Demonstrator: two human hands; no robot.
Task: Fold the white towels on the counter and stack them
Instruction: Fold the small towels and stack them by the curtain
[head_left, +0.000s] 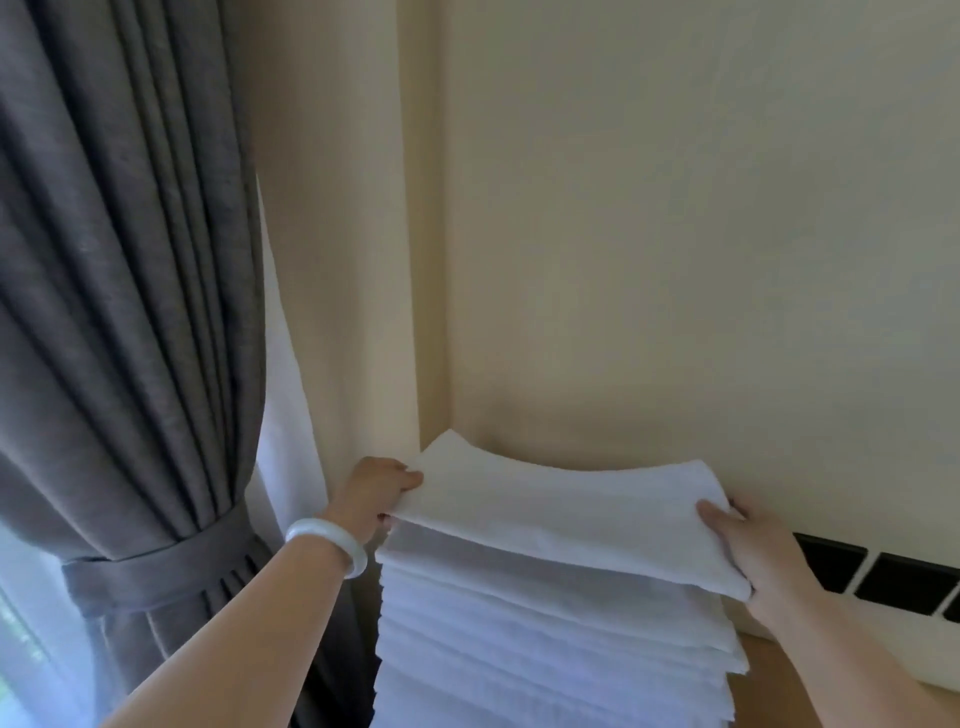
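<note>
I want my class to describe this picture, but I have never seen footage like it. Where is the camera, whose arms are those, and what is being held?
There is no machine here. A person wears one camera on the head, looking forward and down, so the arms reaching in from below are that person's own. The left hand, with a white bangle on its wrist, grips the left edge of a folded white towel. The right hand grips its right edge. The towel is at the top of a tall stack of more folded towels. It is hard to tell whether it already rests fully on them. Behind is a cream wall, and to the left hangs a tied grey curtain.
</note>
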